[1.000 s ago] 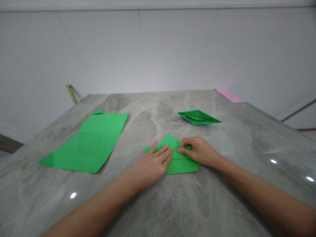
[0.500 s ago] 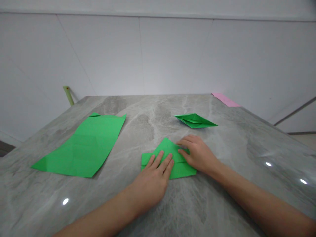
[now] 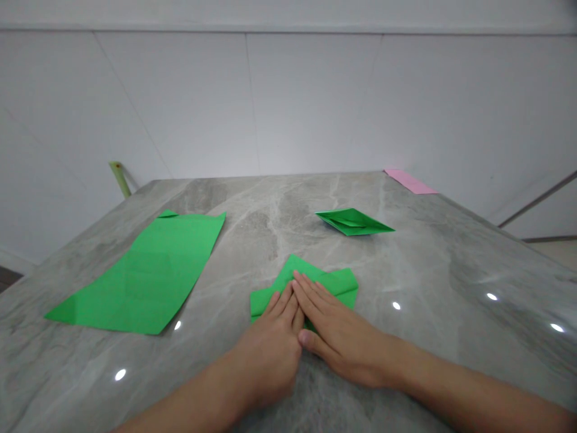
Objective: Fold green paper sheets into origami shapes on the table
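Folded green paper [image 3: 293, 264] lay well short of the tabletop's [image 3: 252, 240] far edge, roughly midway between its sides, and both hands were down on it! Left hand [image 3: 273, 355], fingers slightly apart; right hand [image 3: 342, 334], fingers together, tips meeting the left's. Nearer the far edge sat a green paper diamond [image 3: 354, 222].
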A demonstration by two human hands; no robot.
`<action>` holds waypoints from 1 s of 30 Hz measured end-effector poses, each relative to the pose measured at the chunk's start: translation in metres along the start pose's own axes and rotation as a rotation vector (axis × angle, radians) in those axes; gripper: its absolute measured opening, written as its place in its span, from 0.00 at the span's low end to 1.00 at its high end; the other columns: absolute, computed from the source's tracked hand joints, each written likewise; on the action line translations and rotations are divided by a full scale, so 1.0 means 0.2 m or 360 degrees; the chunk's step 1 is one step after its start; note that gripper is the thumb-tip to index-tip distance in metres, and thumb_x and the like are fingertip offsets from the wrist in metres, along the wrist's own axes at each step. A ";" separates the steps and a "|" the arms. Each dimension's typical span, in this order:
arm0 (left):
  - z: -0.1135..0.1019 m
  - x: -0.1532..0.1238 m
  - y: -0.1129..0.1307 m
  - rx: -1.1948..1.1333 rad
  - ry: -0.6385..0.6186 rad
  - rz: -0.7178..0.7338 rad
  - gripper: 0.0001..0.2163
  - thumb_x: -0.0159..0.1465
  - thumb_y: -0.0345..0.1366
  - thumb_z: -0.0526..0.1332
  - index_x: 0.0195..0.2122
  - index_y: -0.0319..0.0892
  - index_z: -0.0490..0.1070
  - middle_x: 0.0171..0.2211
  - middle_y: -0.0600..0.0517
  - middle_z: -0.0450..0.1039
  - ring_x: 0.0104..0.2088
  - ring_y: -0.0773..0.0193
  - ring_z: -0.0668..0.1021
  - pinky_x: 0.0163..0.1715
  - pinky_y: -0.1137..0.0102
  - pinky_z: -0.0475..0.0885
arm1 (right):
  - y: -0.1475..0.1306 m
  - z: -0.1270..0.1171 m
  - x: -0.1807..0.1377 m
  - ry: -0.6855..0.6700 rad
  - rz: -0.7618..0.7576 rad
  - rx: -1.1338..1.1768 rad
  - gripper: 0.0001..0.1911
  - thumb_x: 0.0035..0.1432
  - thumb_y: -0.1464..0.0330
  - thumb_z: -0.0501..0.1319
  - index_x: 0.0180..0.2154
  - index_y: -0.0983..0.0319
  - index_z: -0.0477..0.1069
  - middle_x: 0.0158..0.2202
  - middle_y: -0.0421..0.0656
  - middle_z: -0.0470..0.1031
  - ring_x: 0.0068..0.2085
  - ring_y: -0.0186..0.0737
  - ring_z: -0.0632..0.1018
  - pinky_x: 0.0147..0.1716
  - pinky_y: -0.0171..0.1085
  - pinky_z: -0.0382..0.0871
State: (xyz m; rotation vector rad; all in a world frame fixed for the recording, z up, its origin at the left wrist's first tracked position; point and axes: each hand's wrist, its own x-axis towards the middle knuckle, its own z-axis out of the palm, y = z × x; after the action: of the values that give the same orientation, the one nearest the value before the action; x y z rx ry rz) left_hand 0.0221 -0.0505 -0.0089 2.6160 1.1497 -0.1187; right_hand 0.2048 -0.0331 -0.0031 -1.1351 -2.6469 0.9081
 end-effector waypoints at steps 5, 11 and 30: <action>0.01 -0.02 0.00 0.0098 0.0014 -0.0100 0.34 0.59 0.30 0.51 0.68 0.23 0.49 0.69 0.31 0.40 0.68 0.42 0.45 0.66 0.52 0.54 | 0.04 -0.01 -0.02 0.0012 0.0018 -0.0145 0.40 0.68 0.50 0.47 0.69 0.70 0.44 0.71 0.55 0.37 0.71 0.53 0.43 0.68 0.55 0.43; 0.01 -0.02 0.01 0.0357 0.0195 0.0002 0.26 0.63 0.31 0.52 0.61 0.23 0.63 0.64 0.29 0.57 0.66 0.39 0.58 0.62 0.53 0.63 | 0.17 -0.01 0.00 0.0175 0.0223 -0.0425 0.37 0.69 0.51 0.44 0.69 0.68 0.45 0.71 0.53 0.42 0.71 0.54 0.46 0.66 0.61 0.44; -0.02 0.06 -0.22 -0.0058 0.0282 0.0364 0.20 0.72 0.33 0.52 0.65 0.49 0.59 0.66 0.49 0.59 0.67 0.51 0.60 0.63 0.44 0.55 | 0.41 -0.09 0.06 0.0634 0.0511 -0.0090 0.58 0.48 0.53 0.68 0.70 0.65 0.41 0.70 0.60 0.49 0.69 0.61 0.52 0.65 0.61 0.48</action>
State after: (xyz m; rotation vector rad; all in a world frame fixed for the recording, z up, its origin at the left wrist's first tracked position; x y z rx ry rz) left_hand -0.0022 -0.0124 -0.0167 2.7463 0.8853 0.1823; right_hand 0.2532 0.0289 -0.0371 -1.5959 -2.2209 0.5716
